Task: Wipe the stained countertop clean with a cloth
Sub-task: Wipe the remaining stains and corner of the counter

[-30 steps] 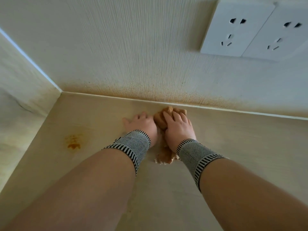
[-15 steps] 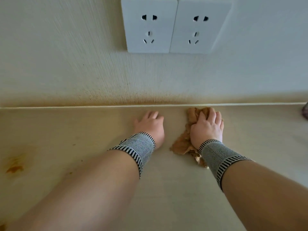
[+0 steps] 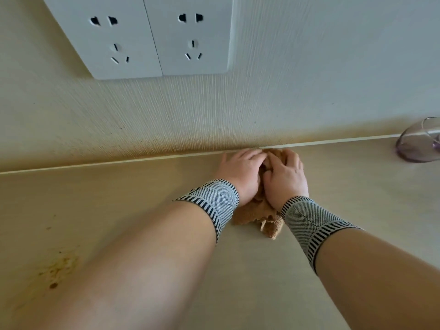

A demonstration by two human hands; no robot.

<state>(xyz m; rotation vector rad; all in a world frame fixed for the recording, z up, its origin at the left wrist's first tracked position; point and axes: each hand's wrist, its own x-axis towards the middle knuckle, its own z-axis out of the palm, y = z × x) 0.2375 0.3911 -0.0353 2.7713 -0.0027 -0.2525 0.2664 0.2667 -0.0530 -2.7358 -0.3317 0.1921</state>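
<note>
A crumpled brown cloth lies on the beige countertop, bunched up against the back wall seam. My right hand grips the bunched top of the cloth with curled fingers. Beside it, my left hand lies over the cloth's left side, its fingers reaching onto the bunch and touching the right hand. The cloth's loose end sticks out toward me between the two striped wristbands. An orange-brown stain sits on the countertop at the lower left, well away from the cloth.
Two white wall sockets sit on the textured wall above the hands. Brownish speckling runs along the wall's base. A clear purple-tinted glass stands at the far right by the wall.
My left hand has moved from the bare counter onto the cloth, beside the right hand. The view has shifted right, so the glass shows more and the stain sits lower left.
</note>
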